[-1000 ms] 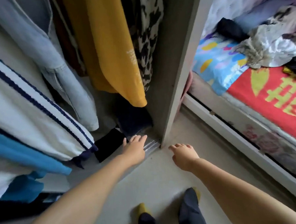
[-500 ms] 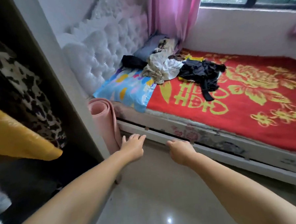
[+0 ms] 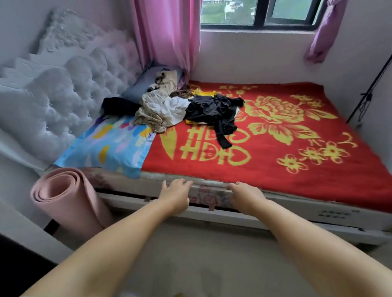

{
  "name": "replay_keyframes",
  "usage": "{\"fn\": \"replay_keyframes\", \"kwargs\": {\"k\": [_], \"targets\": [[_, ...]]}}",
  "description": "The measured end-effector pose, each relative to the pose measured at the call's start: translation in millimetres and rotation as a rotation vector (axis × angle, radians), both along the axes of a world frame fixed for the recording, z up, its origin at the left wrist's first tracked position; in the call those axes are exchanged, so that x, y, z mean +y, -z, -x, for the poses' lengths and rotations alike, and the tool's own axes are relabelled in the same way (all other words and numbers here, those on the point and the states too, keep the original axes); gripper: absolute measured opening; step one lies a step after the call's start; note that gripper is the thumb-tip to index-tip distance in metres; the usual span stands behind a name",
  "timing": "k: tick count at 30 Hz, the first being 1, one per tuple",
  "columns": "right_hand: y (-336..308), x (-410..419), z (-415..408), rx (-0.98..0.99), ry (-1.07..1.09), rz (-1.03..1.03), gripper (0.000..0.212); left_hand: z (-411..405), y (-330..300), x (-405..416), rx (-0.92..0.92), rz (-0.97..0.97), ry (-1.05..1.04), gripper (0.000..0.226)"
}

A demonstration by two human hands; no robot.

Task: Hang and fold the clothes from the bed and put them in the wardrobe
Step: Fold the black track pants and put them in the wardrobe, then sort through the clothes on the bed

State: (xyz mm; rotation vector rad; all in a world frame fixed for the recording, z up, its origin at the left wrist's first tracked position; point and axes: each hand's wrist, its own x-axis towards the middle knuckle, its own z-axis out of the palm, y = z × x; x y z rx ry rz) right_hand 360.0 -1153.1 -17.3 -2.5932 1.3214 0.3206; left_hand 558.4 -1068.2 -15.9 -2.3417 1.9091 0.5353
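A loose pile of clothes lies near the head of the bed (image 3: pixel 306 188): a black garment (image 3: pixel 213 112), a beige and white garment (image 3: pixel 161 111), a small black item (image 3: pixel 118 106) and a yellow piece (image 3: pixel 204 93) under the black one. My left hand (image 3: pixel 176 194) and my right hand (image 3: pixel 246 194) are stretched out in front of the bed's near edge, both empty. The left hand's fingers are relaxed and nearly straight; the right hand's fingers hang loosely curled. The clothes lie well beyond both hands.
A rolled pink mat (image 3: pixel 66 200) stands against the bed at the left. A tufted white headboard (image 3: pixel 63 98) is behind it. The wardrobe's edge (image 3: pixel 14 260) shows at bottom left. A blue patterned pillow (image 3: pixel 108 146), pink curtain (image 3: pixel 166 29) and window (image 3: pixel 260 6) are beyond.
My view has swung from inside the wardrobe to the right onto the bed. Both empty hands stayed stretched out and now reach the bed's near edge.
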Motion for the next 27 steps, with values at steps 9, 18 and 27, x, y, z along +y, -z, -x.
{"fn": "replay_keyframes", "kwargs": {"k": [9, 18, 27], "targets": [[23.9, -129.0, 3.7, 0.039, 0.211, -0.044, 0.041, -23.3, 25.0, -156.4, 0.124, -0.023, 0.076, 0.059], [31.8, -245.5, -51.0, 0.019, 0.305, -0.117, 0.036, -87.0, 21.6, -299.9, 0.084, -0.038, 0.149, 0.056], [66.1, -365.4, -60.0, 0.047, 0.316, -0.167, 0.035, -95.9, 56.9, -401.5, 0.099, -0.13, 0.15, 0.057]]}}
